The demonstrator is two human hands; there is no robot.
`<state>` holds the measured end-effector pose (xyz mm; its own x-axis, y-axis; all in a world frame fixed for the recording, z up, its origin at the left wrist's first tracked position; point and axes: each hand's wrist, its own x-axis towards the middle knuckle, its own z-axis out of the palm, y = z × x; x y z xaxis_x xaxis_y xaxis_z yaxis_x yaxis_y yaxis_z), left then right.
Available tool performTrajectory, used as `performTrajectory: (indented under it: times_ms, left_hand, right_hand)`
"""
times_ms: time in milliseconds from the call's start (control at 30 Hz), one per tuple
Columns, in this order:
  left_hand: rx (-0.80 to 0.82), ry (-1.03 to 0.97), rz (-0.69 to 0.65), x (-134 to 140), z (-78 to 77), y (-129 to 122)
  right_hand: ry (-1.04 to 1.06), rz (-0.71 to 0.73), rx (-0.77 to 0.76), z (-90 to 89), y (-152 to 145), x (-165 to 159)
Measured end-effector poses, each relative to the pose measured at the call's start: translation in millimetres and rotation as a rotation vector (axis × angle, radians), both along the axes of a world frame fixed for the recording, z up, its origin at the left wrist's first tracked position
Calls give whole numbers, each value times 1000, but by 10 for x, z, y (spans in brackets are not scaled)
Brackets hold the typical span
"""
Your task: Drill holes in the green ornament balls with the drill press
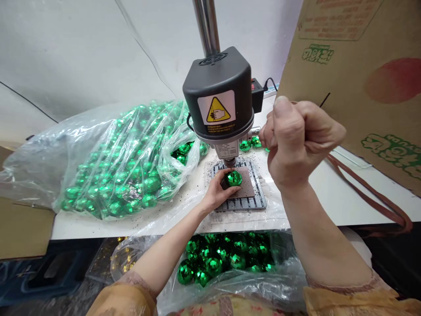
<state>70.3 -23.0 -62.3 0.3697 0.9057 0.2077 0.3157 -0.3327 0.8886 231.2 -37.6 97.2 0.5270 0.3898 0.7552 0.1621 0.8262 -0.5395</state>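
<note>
A green faceted ball (234,178) sits under the chuck (230,162) of a small black drill press (219,94). My left hand (219,189) grips the ball from its left side, thumb in front and fingers behind. Beneath the ball lies a flat brownish board (247,186) on the slotted metal base (259,199). My right hand (296,136) is raised at the right of the machine, its fingers closed around the feed lever, which the fist mostly hides. A metal hub (254,131) shows just left of that fist.
A clear plastic bag (98,175) full of green balls lies on the white table (108,228) at left. Below the table edge, another open bag (230,285) holds more balls. A cardboard box (355,87) stands at right near a brown strap (371,197). Dark shavings surround the base.
</note>
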Motion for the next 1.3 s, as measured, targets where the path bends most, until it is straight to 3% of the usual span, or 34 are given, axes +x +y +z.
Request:
performTrajectory:
  times_ms: [200, 567, 800, 1300]
  left_hand:
    - [-38, -51, 9, 2, -53, -22]
    - [-50, -77, 9, 2, -74, -19]
    - [-65, -104, 10, 4, -81, -21]
    - [-66, -140, 10, 15, -87, -14]
  right_hand:
    - [51, 1, 140, -110, -29, -66]
    - [33, -50, 143, -232, -23, -46]
    - [-10, -32, 309, -325, 33, -24]
    - [-103, 18, 370, -501, -5, 15]
